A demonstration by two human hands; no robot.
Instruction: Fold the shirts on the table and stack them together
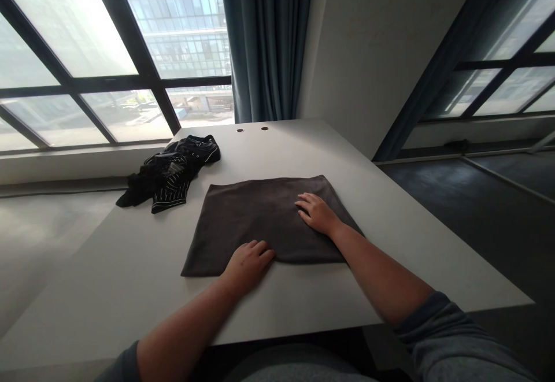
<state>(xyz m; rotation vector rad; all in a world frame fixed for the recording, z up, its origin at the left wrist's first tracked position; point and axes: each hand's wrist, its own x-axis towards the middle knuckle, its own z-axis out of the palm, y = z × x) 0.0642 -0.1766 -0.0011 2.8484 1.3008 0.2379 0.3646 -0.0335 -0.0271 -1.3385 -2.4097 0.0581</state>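
Observation:
A dark brown-grey cloth (pixel 255 214) lies spread in a roughly rectangular shape on the white table (pixel 303 301). It looks like a folded fabric piece, but its exact kind cannot be told. My left hand (pixel 249 263) rests on the cloth's near edge, left of its middle, palm down with the fingers lying on the fabric. Farther in, my right hand (pixel 317 214) lies palm down on the right part of the cloth, fingers stretched out to the left. Neither hand grips anything that I can see.
A crumpled black garment with white stripes (pixel 177 168) lies at the table's far left edge. Two round cable holes (pixel 265 129) sit near the back edge. Beyond are windows (pixel 182 23), a blue curtain (pixel 269 41) and a wall column (pixel 368 52).

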